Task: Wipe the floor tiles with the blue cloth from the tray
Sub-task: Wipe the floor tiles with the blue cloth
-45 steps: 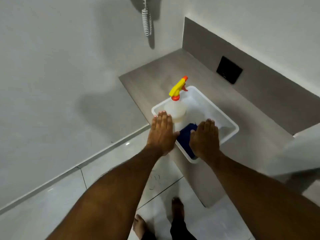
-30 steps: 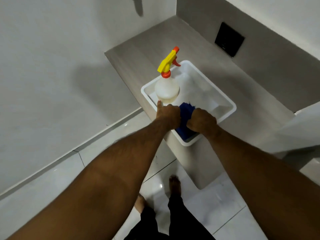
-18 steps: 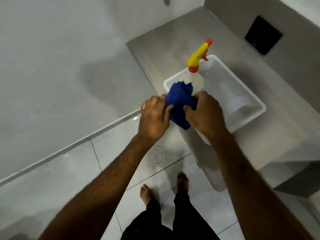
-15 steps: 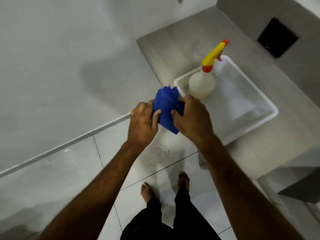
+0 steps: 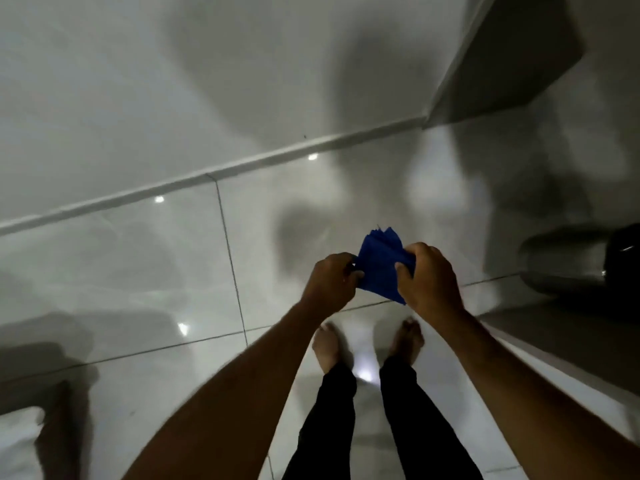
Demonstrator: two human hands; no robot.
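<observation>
- Tray not in frame; no open container visible. A dark rounded bin-like object [image 5: 585, 263] sits at the right edge, contents can't be made out.
- blue cloth [image 5: 381, 268] is up in the air between both hands, folded or bunched, above the floor tiles [image 5: 138, 271], not touching them.
- left hand [image 5: 330, 282]: grip closed, pinching the cloth's left edge, forearm reaching in from lower left.
- right hand [image 5: 427, 278]: grip closed over the cloth's right side, thumb on the near face, fingers wrapped over the top.
- Hands close together, roughly level, in front of the body.
- Two bare feet [image 5: 329, 344] on the tiles just below the hands, dark trouser legs [image 5: 332, 410] above them.
- Floor: glossy white tiles, thin dark grout lines, light-spot reflections.
- Pale wall [image 5: 138, 81] meets the floor along a white skirting strip [image 5: 214, 173]; a grey bench edge [image 5: 502, 64] shows top right.
</observation>
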